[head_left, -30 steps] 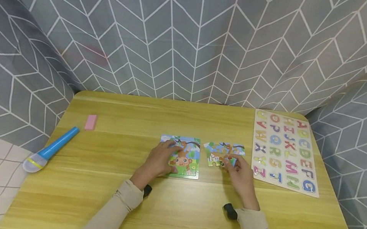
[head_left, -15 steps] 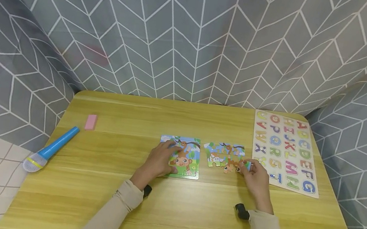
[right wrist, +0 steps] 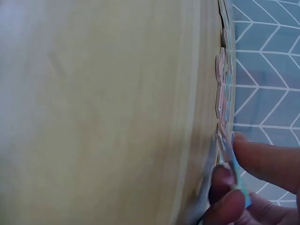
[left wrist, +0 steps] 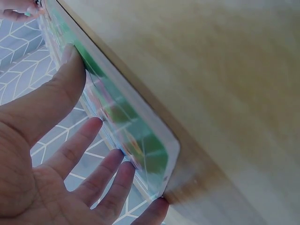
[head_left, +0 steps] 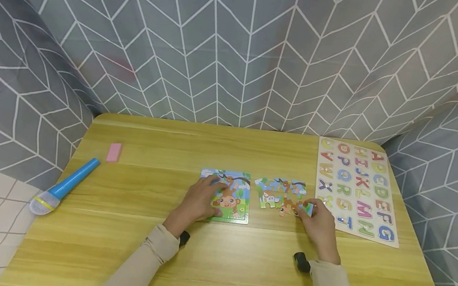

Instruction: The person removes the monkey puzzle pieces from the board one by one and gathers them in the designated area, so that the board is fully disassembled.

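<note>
My left hand (head_left: 196, 200) rests on a framed jigsaw board (head_left: 240, 216) with a monkey picture, its fingers spread. In the left wrist view the thumb (left wrist: 70, 84) touches the board's face and the other fingertips lie at its edge. My right hand (head_left: 321, 228) pinches a jigsaw piece (head_left: 308, 208) between thumb and fingers. In the right wrist view that piece (right wrist: 238, 176) is tilted, close to the tabletop. It sits beside a brown monkey-face piece (head_left: 285, 207). Just above lie several joined pieces (head_left: 281, 186), forming part of a similar picture.
A white alphabet board (head_left: 359, 191) with coloured letters lies at the right, close to my right hand. At the left of the wooden table (head_left: 144, 257) are a pink block (head_left: 114, 152) and a blue toy microphone (head_left: 64, 186). Grey patterned curtains (head_left: 245, 48) hang around the table.
My right hand has shifted right and slightly toward me, uncovering the monkey-face piece, and has stayed nearly still over the last half second. The left hand has not visibly moved.
</note>
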`<state>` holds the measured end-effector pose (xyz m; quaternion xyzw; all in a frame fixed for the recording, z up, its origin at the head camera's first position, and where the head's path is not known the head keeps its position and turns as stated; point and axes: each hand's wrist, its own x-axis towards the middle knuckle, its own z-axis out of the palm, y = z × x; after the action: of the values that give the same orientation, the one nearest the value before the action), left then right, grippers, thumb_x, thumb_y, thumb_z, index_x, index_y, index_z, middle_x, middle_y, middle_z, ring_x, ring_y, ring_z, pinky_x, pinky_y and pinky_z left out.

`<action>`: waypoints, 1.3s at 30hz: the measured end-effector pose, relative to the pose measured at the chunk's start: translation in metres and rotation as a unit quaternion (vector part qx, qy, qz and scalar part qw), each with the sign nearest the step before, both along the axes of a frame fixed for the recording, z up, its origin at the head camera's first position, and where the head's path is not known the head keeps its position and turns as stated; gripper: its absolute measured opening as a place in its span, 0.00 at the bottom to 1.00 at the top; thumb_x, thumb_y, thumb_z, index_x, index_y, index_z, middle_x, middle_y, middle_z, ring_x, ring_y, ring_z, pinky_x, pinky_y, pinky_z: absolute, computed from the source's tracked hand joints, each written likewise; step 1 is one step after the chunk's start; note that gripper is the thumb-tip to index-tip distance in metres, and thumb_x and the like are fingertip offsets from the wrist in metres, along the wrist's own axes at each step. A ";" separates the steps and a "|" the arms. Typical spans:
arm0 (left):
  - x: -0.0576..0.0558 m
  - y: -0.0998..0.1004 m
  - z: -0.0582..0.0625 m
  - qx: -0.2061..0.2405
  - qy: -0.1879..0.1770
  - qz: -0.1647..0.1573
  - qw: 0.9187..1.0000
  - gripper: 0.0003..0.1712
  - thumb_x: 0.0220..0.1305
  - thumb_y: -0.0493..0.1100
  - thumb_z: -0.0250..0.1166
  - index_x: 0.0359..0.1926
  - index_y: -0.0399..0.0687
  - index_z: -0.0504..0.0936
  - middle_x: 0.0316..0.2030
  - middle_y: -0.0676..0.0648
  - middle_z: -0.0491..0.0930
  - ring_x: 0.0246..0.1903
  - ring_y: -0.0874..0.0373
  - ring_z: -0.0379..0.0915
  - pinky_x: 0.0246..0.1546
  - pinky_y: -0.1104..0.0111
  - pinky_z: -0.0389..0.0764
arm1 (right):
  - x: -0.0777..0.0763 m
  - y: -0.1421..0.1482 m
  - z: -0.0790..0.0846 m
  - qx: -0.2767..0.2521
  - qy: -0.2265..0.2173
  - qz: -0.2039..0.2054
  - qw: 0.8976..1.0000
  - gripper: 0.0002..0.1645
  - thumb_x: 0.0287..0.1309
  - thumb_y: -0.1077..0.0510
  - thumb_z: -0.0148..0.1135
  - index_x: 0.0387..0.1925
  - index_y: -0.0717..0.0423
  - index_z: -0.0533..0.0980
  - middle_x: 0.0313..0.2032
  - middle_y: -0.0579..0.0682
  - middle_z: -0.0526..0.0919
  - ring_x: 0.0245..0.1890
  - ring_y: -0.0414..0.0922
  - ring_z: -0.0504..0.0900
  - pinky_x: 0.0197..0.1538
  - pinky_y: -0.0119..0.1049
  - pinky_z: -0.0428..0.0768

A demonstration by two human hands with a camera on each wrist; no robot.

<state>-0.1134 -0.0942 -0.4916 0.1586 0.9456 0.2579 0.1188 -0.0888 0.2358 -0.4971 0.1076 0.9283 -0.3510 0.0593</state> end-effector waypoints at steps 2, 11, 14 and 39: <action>0.001 0.000 0.000 0.002 -0.001 -0.001 1.000 0.45 0.47 0.47 0.81 0.67 0.49 0.75 0.71 0.40 0.66 0.71 0.38 0.61 0.66 0.38 0.69 | -0.001 -0.001 0.000 0.021 -0.004 0.010 1.000 0.27 0.67 0.51 0.63 0.59 0.65 0.71 0.29 0.56 0.75 0.21 0.45 0.69 0.23 0.33 0.67; 0.000 0.001 0.002 -0.029 -0.009 -0.024 0.999 0.44 0.51 0.49 0.79 0.69 0.51 0.72 0.73 0.40 0.64 0.72 0.37 0.60 0.67 0.40 0.69 | -0.003 -0.006 0.005 0.047 -0.036 0.025 0.998 0.40 0.68 0.48 0.62 0.69 0.68 0.63 0.65 0.75 0.69 0.62 0.72 0.72 0.56 0.65 0.78; 0.000 0.001 0.003 -0.031 -0.010 -0.028 0.999 0.43 0.53 0.49 0.78 0.69 0.50 0.72 0.74 0.39 0.63 0.73 0.37 0.60 0.68 0.40 0.68 | -0.003 -0.008 0.006 0.055 -0.037 0.027 0.997 0.39 0.67 0.47 0.63 0.69 0.67 0.64 0.62 0.74 0.69 0.50 0.67 0.78 0.44 0.56 0.82; 0.018 -0.019 0.008 -0.010 0.010 0.010 1.000 0.44 0.44 0.42 0.83 0.65 0.49 0.77 0.52 0.43 0.78 0.52 0.46 0.73 0.49 0.54 0.80 | -0.003 -0.010 0.008 0.097 -0.022 0.048 0.994 0.40 0.65 0.47 0.64 0.68 0.69 0.66 0.56 0.69 0.69 0.35 0.53 0.72 0.26 0.36 0.71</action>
<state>-0.0952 -0.1130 -0.4833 0.1503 0.9509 0.2477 0.1088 -0.0920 0.2257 -0.4893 0.0757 0.9606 -0.2535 0.0854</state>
